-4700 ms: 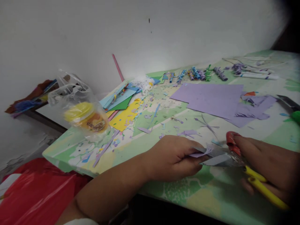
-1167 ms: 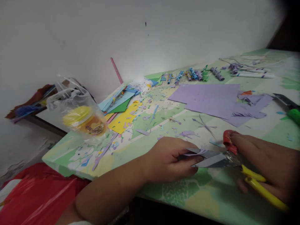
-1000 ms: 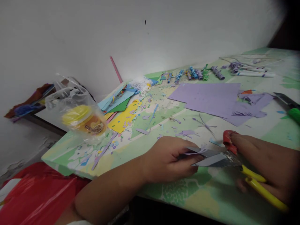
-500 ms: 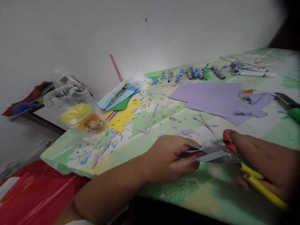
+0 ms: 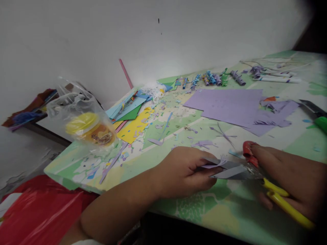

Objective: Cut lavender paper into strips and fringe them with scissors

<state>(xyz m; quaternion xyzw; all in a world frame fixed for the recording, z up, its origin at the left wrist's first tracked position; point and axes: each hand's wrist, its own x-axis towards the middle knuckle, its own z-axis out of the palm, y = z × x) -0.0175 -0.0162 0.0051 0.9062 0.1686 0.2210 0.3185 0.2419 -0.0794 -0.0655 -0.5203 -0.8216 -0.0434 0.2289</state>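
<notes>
Between its thumb and fingers, my left hand (image 5: 189, 172) pinches a small strip of purple paper (image 5: 209, 166) whose right end is cut into a fringe. My right hand (image 5: 288, 173) grips a pair of scissors (image 5: 238, 170) by a red handle and a yellow handle. The blades are apart and point left, one above and one below the fringed end of the strip. Part of the paper is hidden by my left fingers. Purple paper scraps (image 5: 204, 143) lie on the table just beyond my hands.
Purple sheets (image 5: 227, 105) lie behind my hands, with a green-handled cutter (image 5: 319, 117) at right. Fringed paper rolls (image 5: 212, 79) and white markers (image 5: 279, 80) line the back. At left are a bagged yellow-lidded cup (image 5: 89, 127), yellow paper (image 5: 133, 126) and white string (image 5: 154, 91).
Both hands stay nearly in place. The fringed end of the paper stands a little more spread between the scissor blades, and the view has shifted very slightly.
</notes>
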